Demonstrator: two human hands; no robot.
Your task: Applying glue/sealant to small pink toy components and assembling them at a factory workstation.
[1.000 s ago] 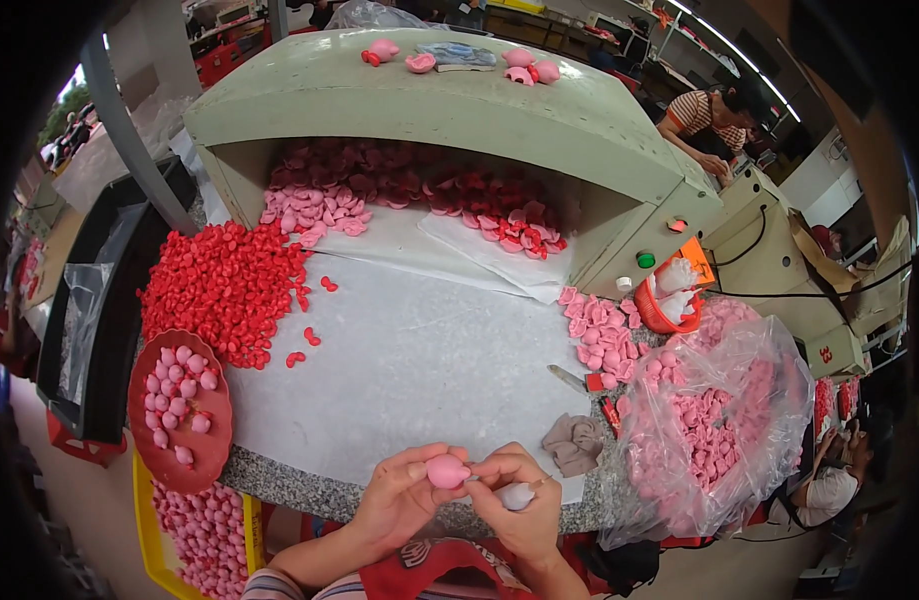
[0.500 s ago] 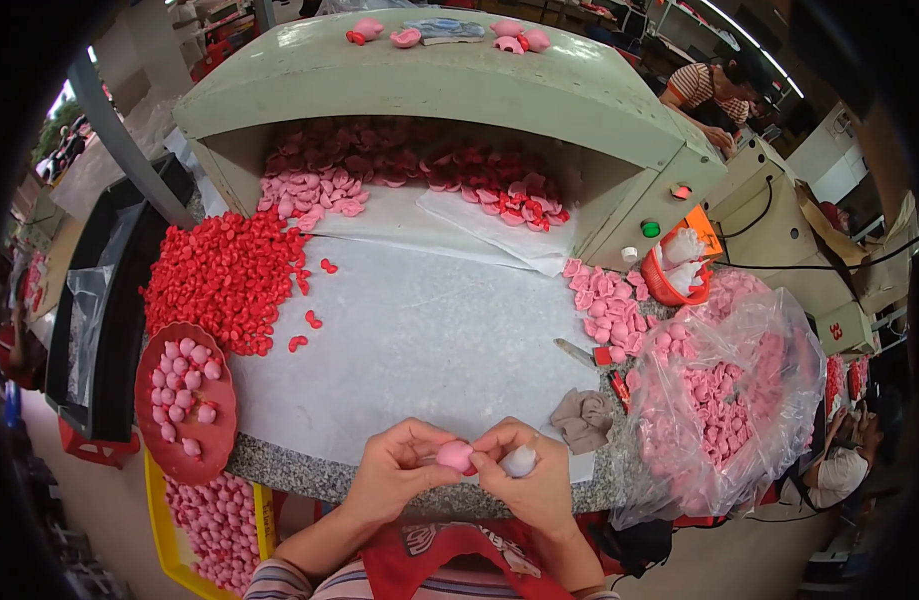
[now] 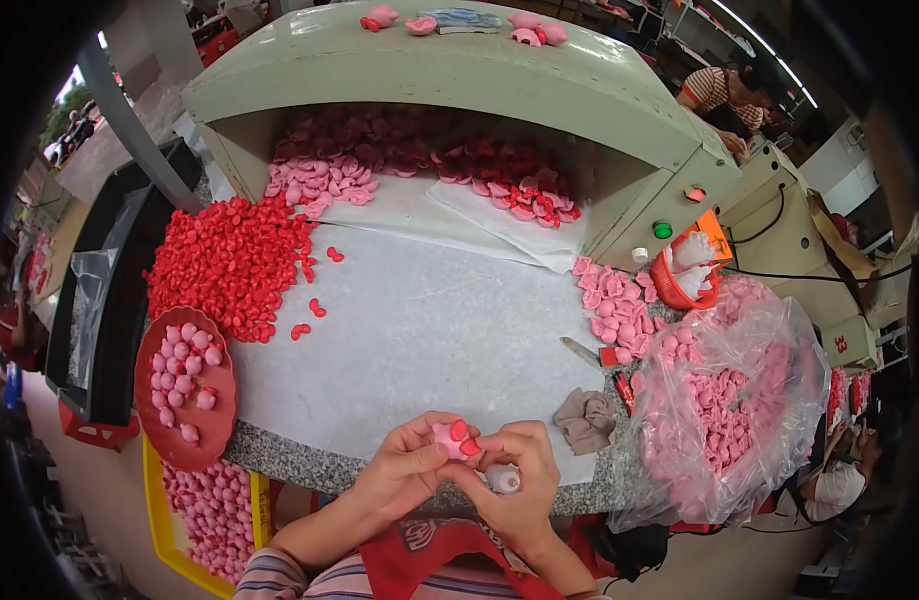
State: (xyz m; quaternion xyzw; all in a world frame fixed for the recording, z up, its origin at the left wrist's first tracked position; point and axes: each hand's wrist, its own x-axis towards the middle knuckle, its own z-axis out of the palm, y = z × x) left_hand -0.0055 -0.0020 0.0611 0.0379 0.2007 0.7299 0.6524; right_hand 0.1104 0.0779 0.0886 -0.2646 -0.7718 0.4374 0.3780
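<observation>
My left hand (image 3: 404,468) is closed round a small pink rounded toy (image 3: 442,436) with two glossy red pieces (image 3: 465,440) on its right side. The fingers of my right hand (image 3: 520,478) meet at the toy's right side, next to the red pieces. Tucked in that same hand is a small whitish bottle (image 3: 502,479), its round end facing up. Both hands are just over the near edge of the worktop. Which right fingertips press on the red pieces is hard to make out.
A heap of red pieces (image 3: 224,265) lies left on the white sheet (image 3: 419,340). Left stand a red plate (image 3: 194,437) of pink balls and a yellow crate (image 3: 164,530). To the right are a grey cloth (image 3: 584,420), a blade (image 3: 579,350) and a plastic bag (image 3: 779,370) of pink parts.
The toy has risen and turned, so its red pieces now show. My right hand has shifted slightly, tilting the bottle. The whole view has moved a little.
</observation>
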